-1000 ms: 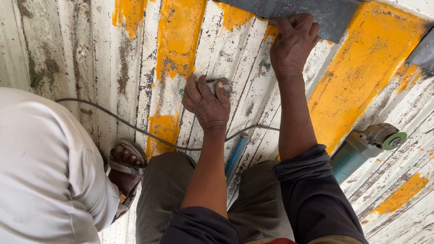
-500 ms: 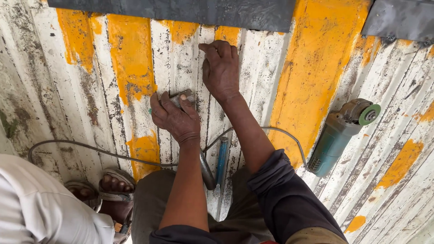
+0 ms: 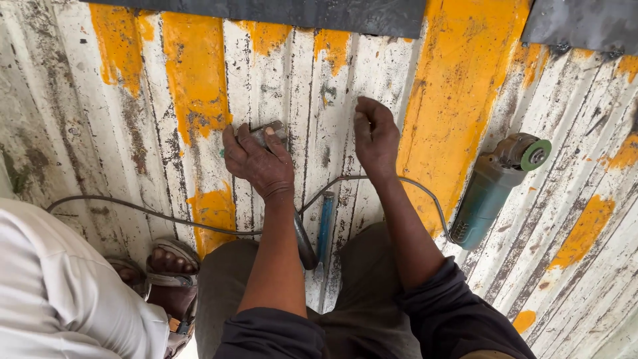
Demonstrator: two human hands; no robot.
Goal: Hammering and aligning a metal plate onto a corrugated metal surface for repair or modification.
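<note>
**Small grey tool pressed to a ribbed, paint-worn sheet**

The thing in hand is a small flat tool [image 3: 271, 133], dull grey metal with a squared end, and only that end shows past the knuckles. It lies against the corrugated metal sheet [image 3: 465, 119] (white, scuffed, with patches of yellow paint), just right of a yellow stripe. The left hand [image 3: 260, 161] covers most of it: the fingers are curled and pressed together over its top, the thumb tucked alongside, so the tool sits under the fingers and pokes out at their upper right.

The right hand [image 3: 376, 136] rests nearby on the sheet, apart from the tool, its fingers bent and close together, tips touching the ribs and holding nothing.

A teal angle grinder [image 3: 495, 189] lies well to the right, its cable [image 3: 133, 207] trailing across the sheet. A blue-handled tool [image 3: 324, 226] lies between the knees. Another person's sandalled foot [image 3: 169, 276] shows at lower left.
</note>
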